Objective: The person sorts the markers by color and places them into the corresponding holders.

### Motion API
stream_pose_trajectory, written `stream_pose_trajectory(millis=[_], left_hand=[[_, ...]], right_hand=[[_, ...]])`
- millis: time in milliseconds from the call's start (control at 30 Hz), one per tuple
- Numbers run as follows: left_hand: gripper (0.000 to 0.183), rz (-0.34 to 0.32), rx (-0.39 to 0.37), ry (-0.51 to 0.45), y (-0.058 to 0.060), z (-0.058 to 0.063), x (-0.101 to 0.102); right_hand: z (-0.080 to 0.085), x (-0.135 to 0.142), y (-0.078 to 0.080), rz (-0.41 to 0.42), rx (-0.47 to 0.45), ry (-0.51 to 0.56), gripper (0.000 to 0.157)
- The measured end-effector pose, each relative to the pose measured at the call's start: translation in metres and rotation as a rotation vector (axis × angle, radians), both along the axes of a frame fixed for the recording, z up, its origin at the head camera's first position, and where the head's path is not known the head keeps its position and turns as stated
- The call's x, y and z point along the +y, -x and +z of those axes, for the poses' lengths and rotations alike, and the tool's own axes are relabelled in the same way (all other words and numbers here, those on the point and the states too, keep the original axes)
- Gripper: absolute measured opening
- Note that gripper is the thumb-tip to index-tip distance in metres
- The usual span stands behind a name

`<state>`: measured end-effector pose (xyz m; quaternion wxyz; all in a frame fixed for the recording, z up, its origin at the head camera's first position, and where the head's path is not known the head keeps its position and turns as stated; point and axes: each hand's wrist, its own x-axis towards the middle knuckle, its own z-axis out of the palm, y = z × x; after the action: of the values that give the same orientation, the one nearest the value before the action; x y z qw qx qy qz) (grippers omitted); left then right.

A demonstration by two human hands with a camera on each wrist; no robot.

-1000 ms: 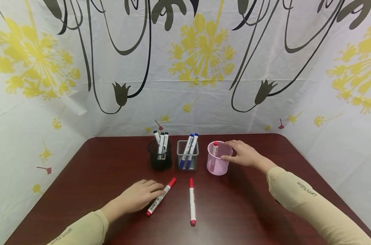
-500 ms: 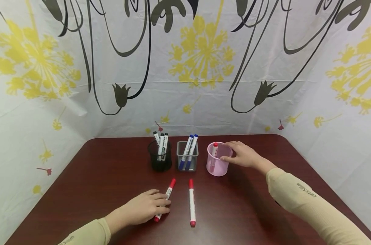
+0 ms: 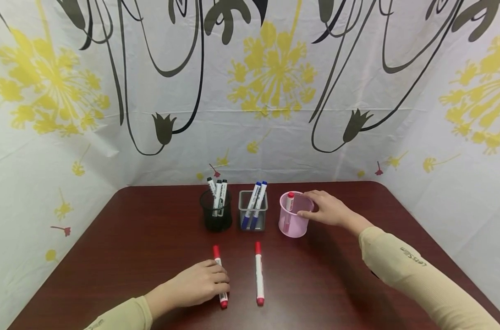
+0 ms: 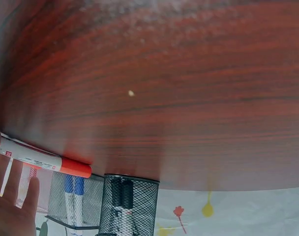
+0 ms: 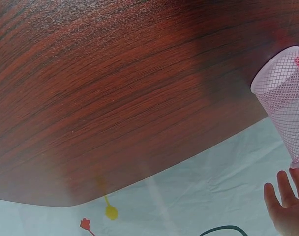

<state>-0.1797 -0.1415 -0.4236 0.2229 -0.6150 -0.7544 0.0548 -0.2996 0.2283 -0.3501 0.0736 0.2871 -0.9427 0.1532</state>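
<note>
In the head view my left hand [image 3: 202, 282] grips a red marker [image 3: 216, 252] at the table's front left, its fingers curled over the white barrel. The left wrist view shows the same red marker [image 4: 36, 158] lying across the fingers [image 4: 12, 184]. A second red marker [image 3: 259, 275] lies to the right of it on the table. My right hand [image 3: 330, 207] holds the rim of a pink mesh pen cup [image 3: 293, 226], thumb at the near side and fingers behind. One red marker [image 3: 290, 201] stands inside that cup.
Left of the pink cup stand a grey square mesh holder [image 3: 253, 192] with two blue markers [image 3: 258, 197] and a black mesh cup [image 3: 216, 222] with three black markers [image 3: 223, 195]. A patterned white curtain [image 3: 217, 91] rises behind the dark red table [image 3: 151, 229].
My left hand has shifted slightly toward me and right, its fingers curling round the red marker, which has turned so its capped end points slightly left. The right hand has stayed on the pink cup.
</note>
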Motion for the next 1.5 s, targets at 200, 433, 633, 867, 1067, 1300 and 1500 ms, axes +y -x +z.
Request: stream_pose_trajectory(millis=[200, 433, 633, 867, 1067, 1300, 1500], left_hand=[[0.017, -0.038, 0.020, -0.036, -0.004, 0.007, 0.005], [0.016, -0.091, -0.049, -0.166, -0.009, 0.023, 0.015], [0.016, -0.060, -0.265, -0.274, -0.013, 0.041, 0.021], [0.019, -0.034, -0.590, -0.410, -0.014, 0.054, 0.031], [0.022, -0.007, -0.875, -0.535, -0.012, 0.065, 0.038], [0.026, 0.090, -1.046, -0.603, -0.002, 0.080, 0.045], [0.026, 0.134, -1.076, -0.644, 0.011, 0.097, 0.054]], right_hand=[[0.000, 0.000, 0.001, 0.006, 0.005, -0.001, 0.069], [0.001, 0.000, 0.000, 0.000, -0.006, 0.002, 0.068], [0.001, 0.000, 0.000, 0.000, -0.007, 0.001, 0.069], [0.002, -0.001, 0.001, 0.006, -0.006, -0.005, 0.069], [0.001, -0.001, 0.000, 0.007, -0.017, 0.006, 0.068], [0.000, -0.001, 0.000, 0.011, -0.015, 0.001, 0.068], [0.000, 0.000, 0.001, 0.012, -0.006, 0.006, 0.068]])
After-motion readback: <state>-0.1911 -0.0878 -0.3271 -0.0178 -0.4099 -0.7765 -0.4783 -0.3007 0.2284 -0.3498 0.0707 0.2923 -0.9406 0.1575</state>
